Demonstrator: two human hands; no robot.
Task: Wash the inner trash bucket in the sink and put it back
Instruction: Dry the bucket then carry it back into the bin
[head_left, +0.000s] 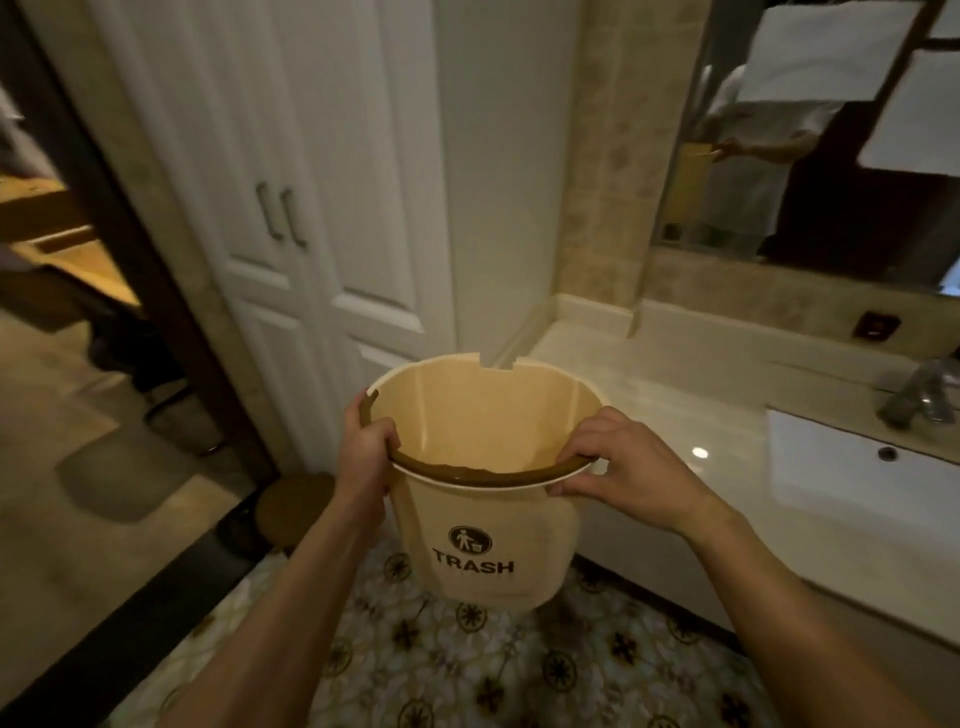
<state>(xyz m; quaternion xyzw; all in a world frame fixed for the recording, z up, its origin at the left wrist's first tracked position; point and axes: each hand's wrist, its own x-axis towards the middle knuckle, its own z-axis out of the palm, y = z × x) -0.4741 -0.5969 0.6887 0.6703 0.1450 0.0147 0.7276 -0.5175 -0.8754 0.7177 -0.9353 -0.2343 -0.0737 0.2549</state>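
Note:
I hold a cream plastic trash bucket (488, 545) in the air above the patterned floor, its open mouth facing up and the word TRASH printed on its near side. A brown handle lies along its near rim. My left hand (366, 447) grips the rim and handle on the left side. My right hand (618, 460) grips the rim and handle on the right. The inside looks bare. The white rectangular sink (852, 467) is set in the counter to the right, with a metal faucet (919, 397) behind it.
A beige stone counter (649, 395) runs from the bucket to the sink. White cabinet doors (322, 208) stand straight ahead. A round brown lid (293, 499) lies on the floor by the cabinet. A doorway opens at left; a mirror (810, 130) hangs above the counter.

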